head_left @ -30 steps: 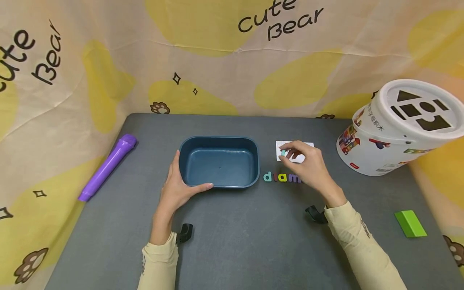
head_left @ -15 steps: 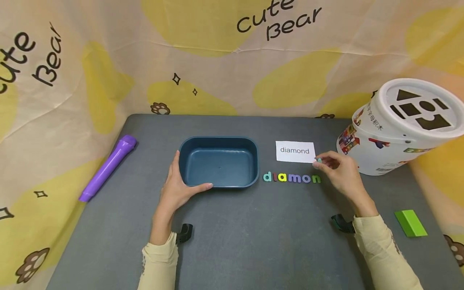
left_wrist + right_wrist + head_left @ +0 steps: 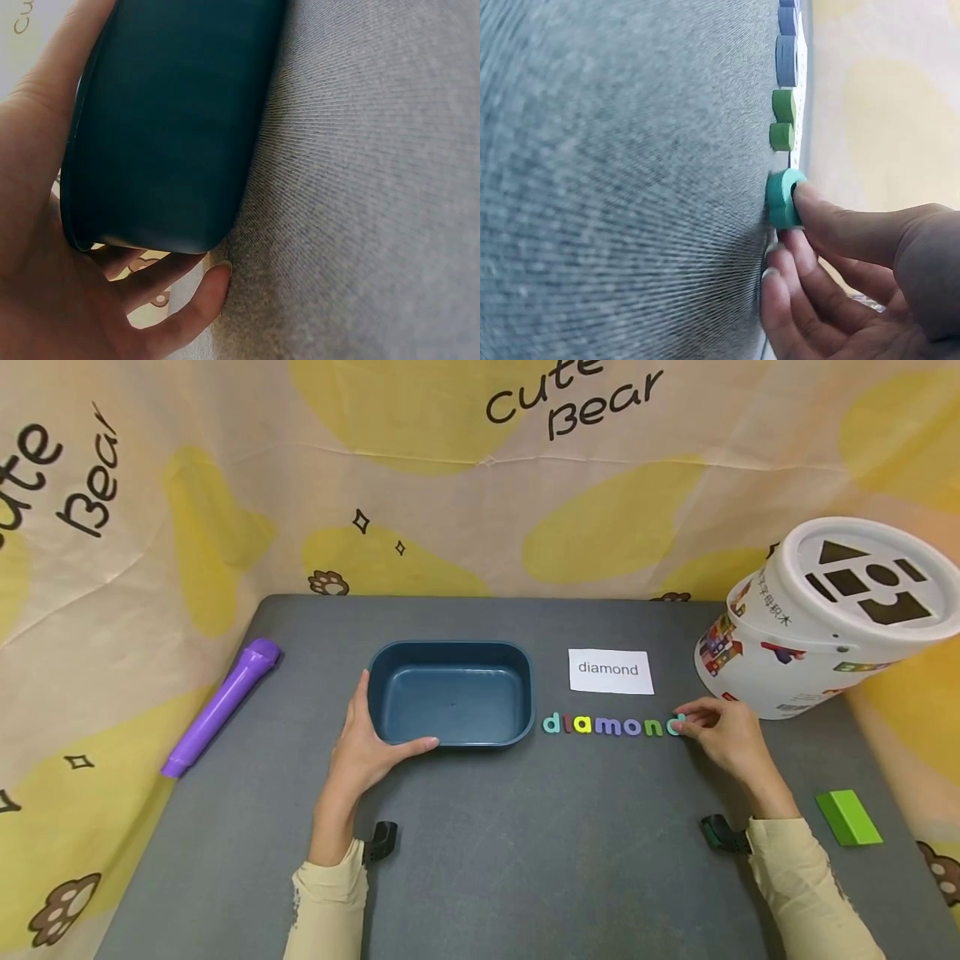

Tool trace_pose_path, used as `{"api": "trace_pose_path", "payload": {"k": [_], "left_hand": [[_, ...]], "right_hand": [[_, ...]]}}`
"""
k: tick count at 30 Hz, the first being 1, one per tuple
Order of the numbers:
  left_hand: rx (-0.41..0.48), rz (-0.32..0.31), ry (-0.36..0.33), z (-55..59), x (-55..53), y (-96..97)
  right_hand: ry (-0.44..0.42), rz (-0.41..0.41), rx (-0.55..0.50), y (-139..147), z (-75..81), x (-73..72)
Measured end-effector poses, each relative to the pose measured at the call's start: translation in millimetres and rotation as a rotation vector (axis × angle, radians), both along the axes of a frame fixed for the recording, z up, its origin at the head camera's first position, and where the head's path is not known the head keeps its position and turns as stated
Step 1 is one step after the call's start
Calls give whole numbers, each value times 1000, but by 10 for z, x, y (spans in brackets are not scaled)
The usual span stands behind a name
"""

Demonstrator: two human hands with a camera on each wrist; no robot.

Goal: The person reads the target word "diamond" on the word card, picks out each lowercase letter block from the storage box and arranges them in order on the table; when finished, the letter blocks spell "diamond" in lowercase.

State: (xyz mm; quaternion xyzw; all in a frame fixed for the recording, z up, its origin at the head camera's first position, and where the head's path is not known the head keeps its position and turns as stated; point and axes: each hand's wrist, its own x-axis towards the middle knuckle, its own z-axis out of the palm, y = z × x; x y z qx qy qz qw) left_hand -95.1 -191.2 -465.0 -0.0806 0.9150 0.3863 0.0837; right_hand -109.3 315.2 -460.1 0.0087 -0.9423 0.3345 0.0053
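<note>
My right hand (image 3: 723, 739) pinches a turquoise letter d (image 3: 676, 725) between thumb and fingertips, at the right end of a row of coloured letters. In the right wrist view this letter (image 3: 784, 199) stands close beside the green n (image 3: 782, 120), low at the table surface. The row starts with another turquoise d (image 3: 552, 722) and reads "diamond". Spread round the near left corner of a dark blue plastic bin (image 3: 452, 745), my left hand (image 3: 363, 752) rests with its thumb along the front wall and its fingers along the left side. The bin's inside looks bare.
Above the letters lies a white card (image 3: 611, 672) printed "diamond". A white bucket (image 3: 795, 668) with shape cut-outs in its lid stands at the back right, and a green block (image 3: 849, 817) sits at the right. A purple microphone-shaped toy (image 3: 221, 708) lies at the left.
My right hand has moved right from over the card, then down to the end of the letter row with the turquoise d. The left hand has stayed at the bin.
</note>
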Motion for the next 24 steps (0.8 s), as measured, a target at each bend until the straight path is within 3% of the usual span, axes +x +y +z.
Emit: {"api": "trace_pose_path", "payload": {"k": [11, 24], "left_hand": [[-6, -6, 10, -13, -7, -6], [-13, -6, -1, -10, 4, 1]], "right_hand": [[-60, -29, -68, -8, -47, -20], [-85, -54, -63, -11, -91, -6]]}}
